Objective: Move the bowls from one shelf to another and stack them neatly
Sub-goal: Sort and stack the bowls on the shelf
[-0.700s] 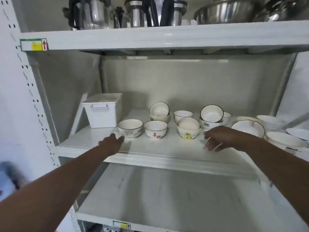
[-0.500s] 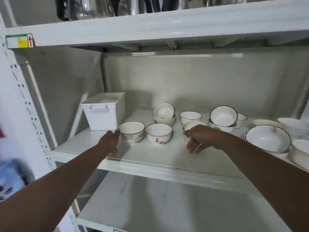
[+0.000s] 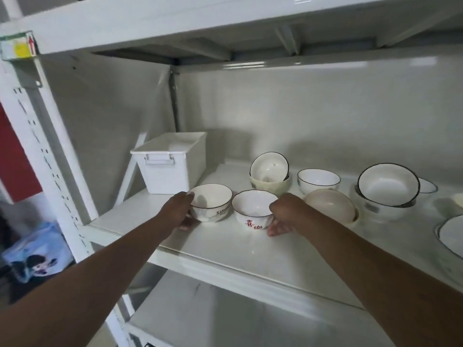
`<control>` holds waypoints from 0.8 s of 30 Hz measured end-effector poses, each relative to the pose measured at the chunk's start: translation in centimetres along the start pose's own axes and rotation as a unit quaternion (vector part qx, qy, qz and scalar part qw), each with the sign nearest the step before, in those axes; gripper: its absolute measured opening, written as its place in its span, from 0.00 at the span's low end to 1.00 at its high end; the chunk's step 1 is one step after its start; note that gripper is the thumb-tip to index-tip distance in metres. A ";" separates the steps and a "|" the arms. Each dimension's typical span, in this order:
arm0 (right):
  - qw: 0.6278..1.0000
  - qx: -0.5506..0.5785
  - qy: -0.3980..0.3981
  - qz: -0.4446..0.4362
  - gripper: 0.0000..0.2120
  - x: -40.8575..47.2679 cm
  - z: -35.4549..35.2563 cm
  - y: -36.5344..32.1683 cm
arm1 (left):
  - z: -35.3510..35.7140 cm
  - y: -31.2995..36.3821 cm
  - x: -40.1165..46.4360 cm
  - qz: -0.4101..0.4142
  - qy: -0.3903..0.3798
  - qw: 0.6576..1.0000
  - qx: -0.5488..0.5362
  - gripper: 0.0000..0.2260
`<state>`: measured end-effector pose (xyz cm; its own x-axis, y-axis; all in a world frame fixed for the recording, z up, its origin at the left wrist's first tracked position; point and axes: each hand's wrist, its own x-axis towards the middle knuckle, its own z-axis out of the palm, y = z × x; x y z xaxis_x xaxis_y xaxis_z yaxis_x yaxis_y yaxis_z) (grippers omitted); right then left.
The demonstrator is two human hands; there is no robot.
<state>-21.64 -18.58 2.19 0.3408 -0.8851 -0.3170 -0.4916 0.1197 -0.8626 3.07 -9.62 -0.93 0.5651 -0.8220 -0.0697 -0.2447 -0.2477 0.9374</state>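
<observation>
Several white bowls stand on the middle shelf (image 3: 225, 249). My left hand (image 3: 176, 211) wraps the left side of a white bowl with grey lettering (image 3: 213, 205), thumb at its rim. My right hand (image 3: 285, 212) grips the right side of a dark-rimmed bowl with red characters (image 3: 251, 209), fingers under its base. Both bowls rest on the shelf, side by side. Behind them a tilted bowl sits in a cream bowl (image 3: 270, 181). A cream bowl (image 3: 330, 204) lies tilted just right of my right hand.
A white plastic bin (image 3: 172, 164) stands at the back left of the shelf. More dark-rimmed bowls (image 3: 387, 189) and a plate (image 3: 451, 234) fill the right side. The lower shelf (image 3: 225, 319) lies below. The upper shelf's edge (image 3: 200, 18) overhangs.
Both hands moved forward and left onto the two front bowls; the right hand shifted from the cream bowl to the red-character bowl. The camera came closer.
</observation>
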 end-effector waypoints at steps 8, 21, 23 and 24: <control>0.993 -0.057 0.091 -0.058 0.08 0.6 -2.1 -3.9 | -0.7 0.7 1.6 -0.002 -0.049 0.999 -0.013 0.23; 0.979 -0.153 0.059 -0.120 0.08 1.2 3.8 -7.5 | -0.9 3.0 2.7 -0.049 -0.161 0.986 -0.019 0.36; 0.969 -0.204 0.062 -0.128 0.09 1.4 4.3 -7.3 | -1.1 3.3 2.8 -0.047 -0.181 0.982 0.012 0.33; 0.964 -0.221 0.062 -0.132 0.09 1.6 4.4 -7.2 | -1.1 3.4 2.8 -0.045 -0.191 0.980 0.030 0.30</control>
<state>-14.04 -18.90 6.14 0.4159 -0.9087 -0.0353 -0.7039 -0.2972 -0.6451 4.71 -12.19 2.47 0.2537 -0.9248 -0.2836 -0.2606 -0.3477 0.9007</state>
